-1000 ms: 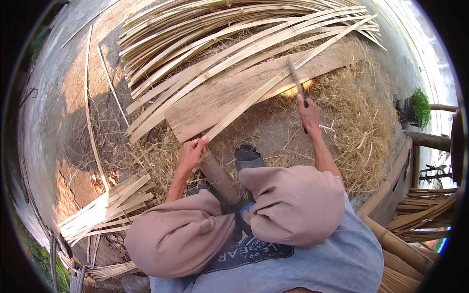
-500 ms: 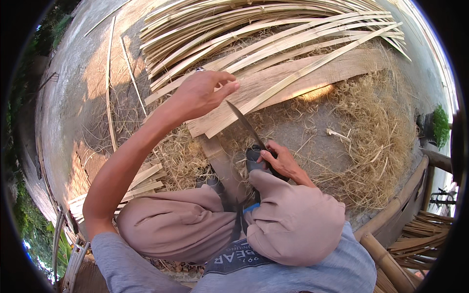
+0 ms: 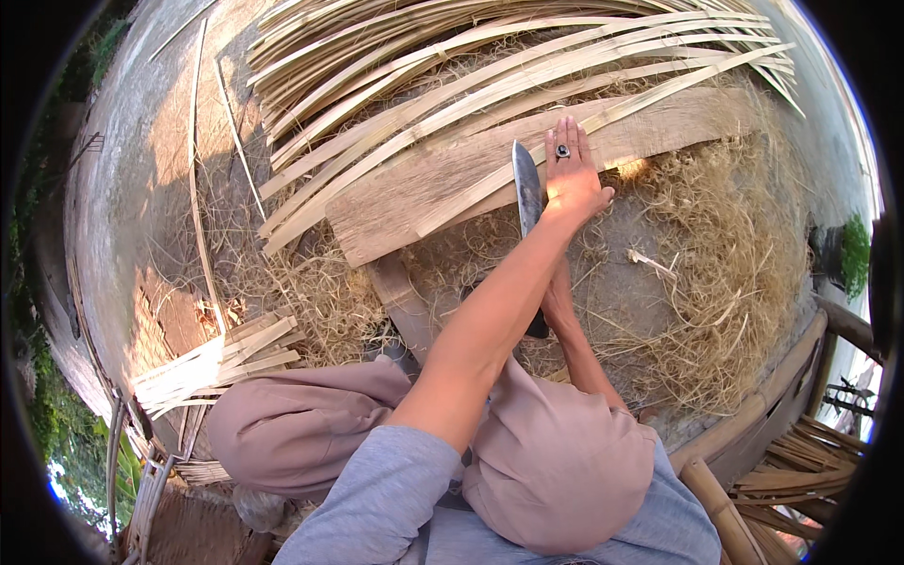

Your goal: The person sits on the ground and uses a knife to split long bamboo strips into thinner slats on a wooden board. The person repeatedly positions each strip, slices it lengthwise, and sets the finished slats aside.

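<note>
My left hand (image 3: 573, 179), wearing a ring with a dark stone, lies with fingers stretched out over a pale bamboo strip (image 3: 485, 191) on a wide wooden board (image 3: 386, 209). Just left of it rises the dark blade of a large knife (image 3: 529, 188). My right hand (image 3: 558, 287) is mostly covered by the left forearm crossing over it; the knife's dark handle end shows beside its wrist. The right fingers are hidden, but the knife stays upright there, as held. The strip runs slantwise along the board toward the far right.
Beyond the board lies a big stack of long bamboo strips (image 3: 377, 71). Curly shavings (image 3: 725, 273) cover the ground at right. Short split pieces (image 3: 226, 356) lie by my left knee. A bamboo rail (image 3: 753, 400) stands at the right.
My left hand has swung right and forward, from above the board's left end onto the strip, crossing my right arm. The knife has moved forward and right, its blade now more upright.
</note>
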{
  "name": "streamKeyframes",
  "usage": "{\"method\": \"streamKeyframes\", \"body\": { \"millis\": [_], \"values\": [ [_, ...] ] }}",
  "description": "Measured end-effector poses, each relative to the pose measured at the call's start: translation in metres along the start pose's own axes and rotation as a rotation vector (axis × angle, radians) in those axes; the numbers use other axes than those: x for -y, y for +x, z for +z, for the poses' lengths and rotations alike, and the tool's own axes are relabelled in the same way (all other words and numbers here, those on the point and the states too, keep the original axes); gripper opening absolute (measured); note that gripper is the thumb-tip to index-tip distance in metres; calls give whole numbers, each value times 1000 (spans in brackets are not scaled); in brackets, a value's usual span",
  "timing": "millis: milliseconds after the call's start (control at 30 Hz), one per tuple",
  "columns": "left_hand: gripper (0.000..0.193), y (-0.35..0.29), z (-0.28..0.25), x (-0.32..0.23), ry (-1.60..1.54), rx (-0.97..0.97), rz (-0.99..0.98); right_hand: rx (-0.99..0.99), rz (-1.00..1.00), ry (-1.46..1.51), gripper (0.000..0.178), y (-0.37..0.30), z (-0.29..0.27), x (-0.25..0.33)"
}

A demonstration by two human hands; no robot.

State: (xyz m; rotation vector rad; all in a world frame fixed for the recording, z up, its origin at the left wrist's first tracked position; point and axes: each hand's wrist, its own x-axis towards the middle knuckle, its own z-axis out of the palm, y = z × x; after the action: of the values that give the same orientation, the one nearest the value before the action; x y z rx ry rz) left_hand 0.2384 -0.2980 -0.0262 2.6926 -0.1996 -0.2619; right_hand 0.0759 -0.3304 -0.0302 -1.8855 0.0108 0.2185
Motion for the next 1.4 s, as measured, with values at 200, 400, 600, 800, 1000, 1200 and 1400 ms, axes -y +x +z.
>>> {"method": "streamKeyframes", "body": {
  "millis": [200, 400, 600, 800, 1000, 1200, 1400],
  "values": [
    [129, 5, -8, 2, -10, 120, -20, 207, 149, -34, 23, 9, -18, 7],
    [132, 7, -17, 0, 36, 197, -55, 206, -1, -202, 26, 5, -18, 9],
    [132, 3, -15, 0, 20, 204, -58, 309, -13, -175, 26, 4, -15, 17],
    [131, 1, -13, 6, 12, 148, -49, 324, -202, -173, 29, -7, -2, 11],
    [131, 3, -13, 8, -8, 166, -23, -173, -81, -272, 31, -23, 59, 37],
    [129, 2, -23, 5, 6, 192, -1, 445, 155, 110, 43, -10, 10, -1],
    [129, -2, -16, 20, -57, 219, -26, 492, -52, -42, 44, -41, 28, 12]
  ]
}}
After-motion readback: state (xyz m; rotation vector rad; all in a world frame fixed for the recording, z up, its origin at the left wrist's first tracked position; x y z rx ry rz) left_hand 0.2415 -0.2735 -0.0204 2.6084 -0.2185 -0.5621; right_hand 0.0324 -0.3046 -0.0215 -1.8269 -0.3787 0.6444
